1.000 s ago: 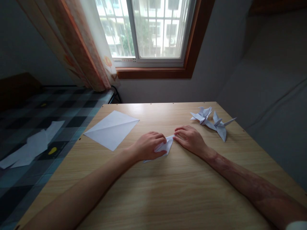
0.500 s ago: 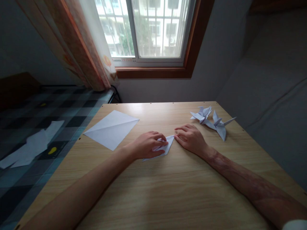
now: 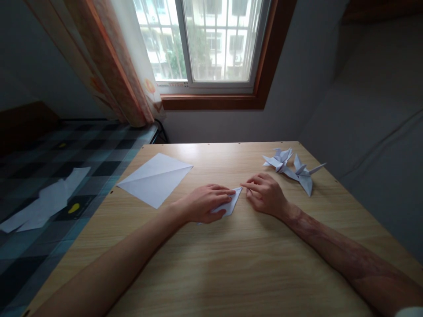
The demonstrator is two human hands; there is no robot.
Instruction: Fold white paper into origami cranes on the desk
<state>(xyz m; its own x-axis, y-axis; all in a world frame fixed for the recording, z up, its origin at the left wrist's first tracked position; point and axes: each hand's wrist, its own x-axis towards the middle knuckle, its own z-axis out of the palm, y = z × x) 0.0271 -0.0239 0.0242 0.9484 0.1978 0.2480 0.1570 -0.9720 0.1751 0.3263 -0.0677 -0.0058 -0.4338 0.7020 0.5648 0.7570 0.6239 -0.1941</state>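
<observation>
On the wooden table, a small piece of folded paper (image 3: 234,203) lies partly hidden under my left hand (image 3: 208,202). That hand rests flat over it, fingers stretched toward the right and the thumb apart along its lower side. At the paper's pointed right corner is my right hand (image 3: 266,193), with its fingers curled and the index fingertip against the point. The thumb sits close below, so the corner seems pinched, though the contact is small. Two white paper cranes (image 3: 279,160) stand beyond my right hand. A larger creased paper sheet (image 3: 157,180) lies left of my left hand.
The table (image 3: 198,273) reaches back toward the wall below a window (image 3: 218,48). At the left, a checked bed (image 3: 109,152) carries several loose white paper pieces (image 3: 54,198). A curtain (image 3: 109,61) hangs beside the window.
My left hand's fingers have straightened and lie flatter over the folded paper. The right index finger has extended at the corner, while the thumb has drawn back slightly. The view has shifted a little.
</observation>
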